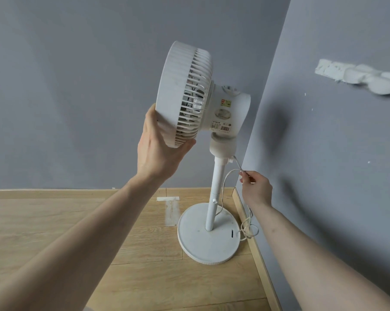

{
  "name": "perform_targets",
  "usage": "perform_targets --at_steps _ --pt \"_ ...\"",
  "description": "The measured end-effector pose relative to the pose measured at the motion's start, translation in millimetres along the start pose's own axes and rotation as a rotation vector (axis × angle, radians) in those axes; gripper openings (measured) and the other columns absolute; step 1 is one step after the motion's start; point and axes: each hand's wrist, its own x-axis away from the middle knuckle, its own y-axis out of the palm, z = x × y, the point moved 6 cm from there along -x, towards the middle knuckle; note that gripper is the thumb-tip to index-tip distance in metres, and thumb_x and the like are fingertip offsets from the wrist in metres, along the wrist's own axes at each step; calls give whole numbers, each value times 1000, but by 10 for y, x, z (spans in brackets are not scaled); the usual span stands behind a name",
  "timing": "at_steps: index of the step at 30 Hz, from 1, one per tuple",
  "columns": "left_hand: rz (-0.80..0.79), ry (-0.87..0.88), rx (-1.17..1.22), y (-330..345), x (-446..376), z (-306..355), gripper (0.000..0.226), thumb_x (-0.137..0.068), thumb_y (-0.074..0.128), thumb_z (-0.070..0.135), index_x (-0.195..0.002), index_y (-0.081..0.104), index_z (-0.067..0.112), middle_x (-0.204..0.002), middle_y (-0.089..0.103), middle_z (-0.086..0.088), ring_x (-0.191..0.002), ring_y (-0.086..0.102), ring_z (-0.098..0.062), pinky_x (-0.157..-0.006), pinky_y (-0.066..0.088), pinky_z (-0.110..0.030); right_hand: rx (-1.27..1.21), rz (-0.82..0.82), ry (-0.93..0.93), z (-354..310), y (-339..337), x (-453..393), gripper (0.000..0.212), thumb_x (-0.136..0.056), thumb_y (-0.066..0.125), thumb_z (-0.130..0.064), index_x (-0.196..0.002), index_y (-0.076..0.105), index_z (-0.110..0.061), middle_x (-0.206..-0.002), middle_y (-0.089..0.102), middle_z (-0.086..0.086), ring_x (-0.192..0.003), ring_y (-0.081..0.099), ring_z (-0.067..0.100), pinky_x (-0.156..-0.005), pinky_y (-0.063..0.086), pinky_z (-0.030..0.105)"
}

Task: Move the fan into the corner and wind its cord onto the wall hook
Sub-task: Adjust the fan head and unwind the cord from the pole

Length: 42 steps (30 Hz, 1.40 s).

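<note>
Left hand (pixel 160 144) cupping fan (pixel 185 93) rim | right hand (pixel 255 187) pinching cord (pixel 225 182) | labels unreadable | wood floor (pixel 55 221), grey walls (pixel 77 86), far corner

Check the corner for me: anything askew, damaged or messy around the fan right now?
The cord lies in a loose tangle beside the fan base, not wound. The right wall has a rough white patch. A strip of tape sits on the floor.

The fan (pixel 189 95) I held was white, its sticker (pixel 226 102) red and yellow. Its cord (pixel 225 182) was white too. Walls (pixel 77 86) were blue-grey, the floor (pixel 77 232) pale wood-grain.
</note>
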Motion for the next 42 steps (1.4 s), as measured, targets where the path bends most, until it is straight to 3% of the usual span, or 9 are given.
perform_targets --at_steps 3,11,14,17,21,25,33,39,42 --pt "-30 12 -31 -38 56 -22 104 -72 88 48 -153 25 27 -148 46 9 -125 49 -11 -96 44 -29 -17 75 -15 -35 -135 43 19 -99 60 -26 -100 78 -18 -89 74 0 -81 68 24 -72 52 29" --pt "-105 -68 -65 -133 263 -41 105 -75 85 33 -157 18 27 -158 35 5 -137 45 -18 -106 45 -38 19 250 -204 -296 -667 194 15 -101 55 -16 -96 68 -10 -97 66 6 -82 58 24 -63 36 22" --pt "-113 -112 -83 -165 370 -47 103 -77 83 31 -156 18 28 -160 31 6 -142 39 -19 -109 40 -36 -27 265 -239 -446 -832 270 16 -103 48 -18 -95 61 -12 -96 68 4 -82 59 25 -66 40 25" --pt "-71 -133 -129 -195 458 28 97 -77 82 27 -154 23 24 -155 31 1 -139 34 -21 -107 31 -30 -106 246 -232 -587 -956 415 16 -106 42 -16 -97 56 -14 -90 65 -6 -78 57 16 -63 39 9" --pt "-46 -48 -171 -182 576 248 78 -77 79 24 -143 38 20 -138 43 -2 -123 42 -21 -102 39 -33 -274 175 -244 -754 -1071 556 20 -105 43 -15 -87 53 -17 -78 61 -6 -60 52 4 -62 42 25" --pt "-287 37 -124 50 776 386 53 -82 76 23 -131 54 23 -129 50 4 -115 53 -17 -96 50 -35 -460 77 -290 -969 -1218 721 26 -95 47 -19 -71 43 -10 -68 49 7 -61 42 16 -60 36 32" --pt "-688 41 -140 583 1183 483 60 -86 74 27 -141 49 27 -141 49 4 -126 53 -16 -101 46 -29 -605 75 -295 -1177 -1633 1042 24 -91 46 -15 -68 43 -8 -57 47 2 -51 38 17 -49 32 25" --pt "-792 9 -43 917 1364 669 65 -94 62 17 -152 34 24 -155 40 3 -137 47 -20 -109 41 -32 -661 56 -239 -1072 -1919 1263 36 -100 44 -5 -64 45 -8 -48 42 3 -43 32 18 -43 27 24" --pt "-834 -93 67 1058 1386 662 50 -97 58 21 -145 48 28 -146 53 6 -127 55 -19 -103 46 -32 -586 11 -226 -993 -2001 1318 41 -101 47 -10 -62 39 1 -47 35 1 -46 27 16 -45 24 22"
